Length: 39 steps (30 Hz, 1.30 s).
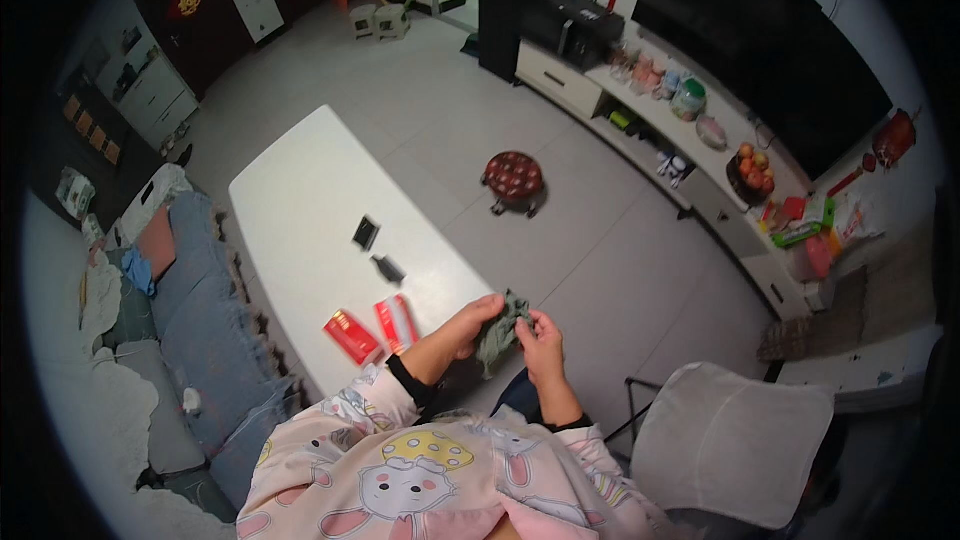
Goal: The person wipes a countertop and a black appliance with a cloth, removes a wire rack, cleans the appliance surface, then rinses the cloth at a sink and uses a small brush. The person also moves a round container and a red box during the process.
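Past the near right corner of a white table (322, 187), a crumpled grey-green cloth (498, 341) is held up between both hands. My left hand (474, 321) grips its upper left part, thumb on top. With thumb and fingers, my right hand (541, 341) pinches its right edge. Two red packets lie on the table left of my left forearm, one (352, 337) farther left and one (396, 322) nearer the arm. Beyond them are a dark grey object (388, 268) and a small black object (366, 233), both too blurred to name.
A red patterned footstool (514, 178) stands on the floor beyond the table. A grey-covered chair (731, 442) is close on the right, and a sofa with a blue cover (206, 322) lines the left. Along the right wall runs a TV cabinet (559, 79) bearing fruit and jars.
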Motion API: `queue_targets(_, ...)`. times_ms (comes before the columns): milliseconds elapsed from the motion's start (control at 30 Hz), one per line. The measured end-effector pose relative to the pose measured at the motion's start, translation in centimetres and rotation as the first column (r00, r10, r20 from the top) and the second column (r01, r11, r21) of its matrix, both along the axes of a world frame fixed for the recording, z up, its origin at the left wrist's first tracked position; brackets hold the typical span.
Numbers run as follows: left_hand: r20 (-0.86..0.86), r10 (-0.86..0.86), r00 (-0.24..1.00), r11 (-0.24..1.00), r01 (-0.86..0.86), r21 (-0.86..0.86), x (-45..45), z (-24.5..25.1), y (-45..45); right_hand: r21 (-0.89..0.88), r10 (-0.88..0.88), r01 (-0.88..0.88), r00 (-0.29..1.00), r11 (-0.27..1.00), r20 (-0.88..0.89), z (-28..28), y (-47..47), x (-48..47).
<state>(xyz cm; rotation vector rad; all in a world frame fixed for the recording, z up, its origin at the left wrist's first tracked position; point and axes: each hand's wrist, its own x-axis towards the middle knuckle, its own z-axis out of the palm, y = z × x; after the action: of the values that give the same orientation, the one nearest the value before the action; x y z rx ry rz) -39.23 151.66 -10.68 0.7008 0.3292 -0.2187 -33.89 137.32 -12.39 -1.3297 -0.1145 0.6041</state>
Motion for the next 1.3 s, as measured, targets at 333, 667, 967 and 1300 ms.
queue_targets(333, -0.015, -0.241, 0.97, 0.951, 0.239, 0.194, 26.2, 6.4, -8.4, 0.058, -0.226, 0.221, 0.969, 0.974, 0.098, 9.1, -10.5, 27.1)
queue_targets(667, 0.173, 0.083, 0.981, 0.985, -0.107, 0.133, 42.5, 5.7, -0.3, -0.013, -0.339, 0.36, 0.891, 0.933, 0.302, 9.6, -8.4, 42.8)
queue_targets(967, 0.198, 0.332, 0.922, 0.887, -0.377, 0.267, 61.3, 5.0, 14.6, -0.163, -0.289, 0.418, 0.815, 0.894, 0.502, 7.5, 5.6, 65.8)
queue_targets(1300, 0.378, -0.445, 0.812, 0.369, -0.218, 0.903, 82.5, 10.9, 20.5, 0.134, -0.02, 0.052, 0.973, 0.99, -0.228, 4.9, 22.8, 79.9)
